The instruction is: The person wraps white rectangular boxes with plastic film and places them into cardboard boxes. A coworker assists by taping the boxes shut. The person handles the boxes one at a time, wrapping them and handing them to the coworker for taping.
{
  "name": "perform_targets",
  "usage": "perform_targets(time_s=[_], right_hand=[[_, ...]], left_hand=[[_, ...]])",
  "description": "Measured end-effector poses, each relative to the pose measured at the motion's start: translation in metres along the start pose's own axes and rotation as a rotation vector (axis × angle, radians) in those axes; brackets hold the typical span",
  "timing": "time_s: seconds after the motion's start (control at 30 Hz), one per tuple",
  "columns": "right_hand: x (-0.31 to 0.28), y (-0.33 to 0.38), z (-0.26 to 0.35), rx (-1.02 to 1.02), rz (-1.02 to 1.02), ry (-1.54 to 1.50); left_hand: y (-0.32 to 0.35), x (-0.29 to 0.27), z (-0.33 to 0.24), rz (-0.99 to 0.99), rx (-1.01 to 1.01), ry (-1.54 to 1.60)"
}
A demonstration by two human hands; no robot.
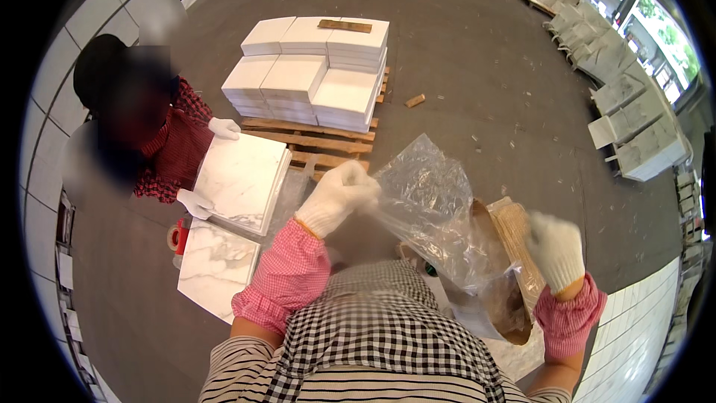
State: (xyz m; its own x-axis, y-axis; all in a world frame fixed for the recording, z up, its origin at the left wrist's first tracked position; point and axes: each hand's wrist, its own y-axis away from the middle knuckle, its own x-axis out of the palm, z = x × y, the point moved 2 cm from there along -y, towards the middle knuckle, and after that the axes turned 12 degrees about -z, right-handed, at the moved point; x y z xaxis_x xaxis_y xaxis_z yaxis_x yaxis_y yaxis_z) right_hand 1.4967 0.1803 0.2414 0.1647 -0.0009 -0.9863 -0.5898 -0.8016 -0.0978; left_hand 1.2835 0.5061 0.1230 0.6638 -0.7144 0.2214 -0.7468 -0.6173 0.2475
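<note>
The hands [341, 192] wear white, orange-edged gloves [558, 251], seemingly knit where blurred. Sleeve covers [287, 276] are pink checked, shirt [240, 367] striped, apron [365, 332] black-and-white checked.

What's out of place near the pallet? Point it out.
A small brown piece lies loose on the floor, right of the pallet. It looks stray, apart from the orderly white stack. Pale scraps also dot the floor, too small to identify.

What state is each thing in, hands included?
Left hand: gloved, closed on clear plastic
Right hand: gloved, blurred, grip unclear
Clear plastic: crumpled, partly lifted
Cardboard: partly covered by plastic
White blocks: stacked on pallet
Wood strip: flat atop blocks
Co-worker's hands: gloved, on marbled slab
</note>
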Motion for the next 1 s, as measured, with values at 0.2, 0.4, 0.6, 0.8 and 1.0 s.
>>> perform_targets(time_s=[0.2,0.4,0.6,0.8,1.0], right_hand=[[-0.039,-0.134,0.098,-0.641,-0.376,-0.485],[0.031,-0.221,0.154,-0.761,0.348,-0.649],[0.043,-0.262,0.166,-0.556,0.638,-0.878],[-0.021,-0.283,0.186,-0.641,0.348,-0.547],[-0.039,-0.294,0.213,-0.713,0.044,-0.451]], left_hand=[[0.004,0.009,-0.021,-0.011,0.075,-0.041],[0.006,-0.003,-0.042,0.011,0.044,-0.042],[-0.002,-0.044,-0.052,-0.067,0.082,-0.225],[-0.046,-0.079,-0.038,-0.076,0.217,-0.574],[-0.111,-0.115,-0.023,-0.196,0.381,-0.772]])
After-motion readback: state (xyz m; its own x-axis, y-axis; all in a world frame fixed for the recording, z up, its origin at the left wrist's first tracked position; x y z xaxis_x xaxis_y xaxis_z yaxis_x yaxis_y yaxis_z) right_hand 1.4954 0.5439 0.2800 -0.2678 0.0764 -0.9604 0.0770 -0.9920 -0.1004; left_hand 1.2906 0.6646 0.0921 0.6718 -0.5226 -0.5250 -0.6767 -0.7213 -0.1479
